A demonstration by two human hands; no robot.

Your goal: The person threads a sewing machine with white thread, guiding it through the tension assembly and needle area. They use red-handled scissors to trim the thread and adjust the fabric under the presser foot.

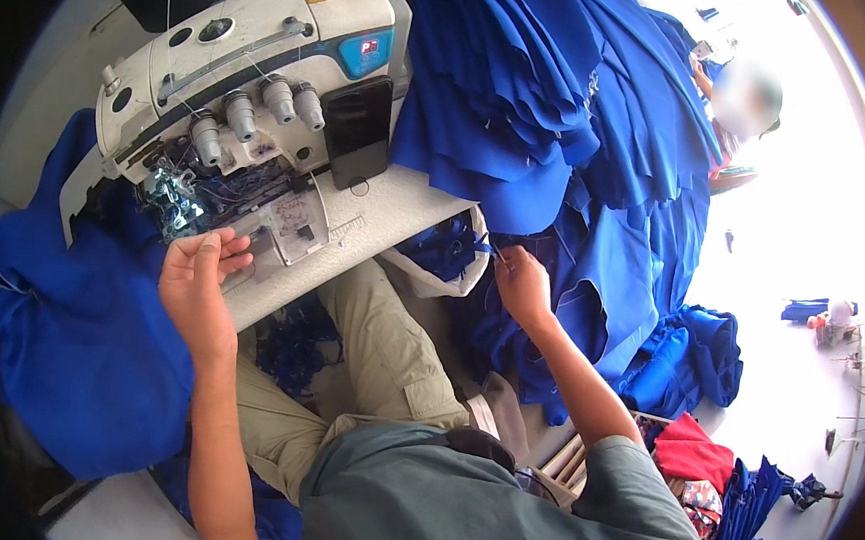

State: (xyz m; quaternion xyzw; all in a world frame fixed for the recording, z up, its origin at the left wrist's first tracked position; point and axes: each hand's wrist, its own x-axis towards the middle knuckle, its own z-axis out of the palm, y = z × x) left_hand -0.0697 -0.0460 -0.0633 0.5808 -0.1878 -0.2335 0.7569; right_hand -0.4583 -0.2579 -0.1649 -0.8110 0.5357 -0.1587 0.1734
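Note:
My left hand (201,279) is raised at the front edge of a white overlock sewing machine (257,47), close to its needle area. Its thumb meets the index finger and the other fingers curl loosely; anything pinched there is too small to make out. Over the right end of the machine table (397,202), my right hand (525,285) grips a small slim metal tool (499,259), its kind unclear. The tool's tip is at the rim of a white bag (442,283) holding blue fabric scraps (444,249).
Stacked blue fabric panels (506,85) rise at the back right. More blue cloth (76,345) hangs at the left. A dark phone-like slab (357,129) leans against the machine. Red cloth (693,451) lies at lower right. Another person (748,101) is at the far right.

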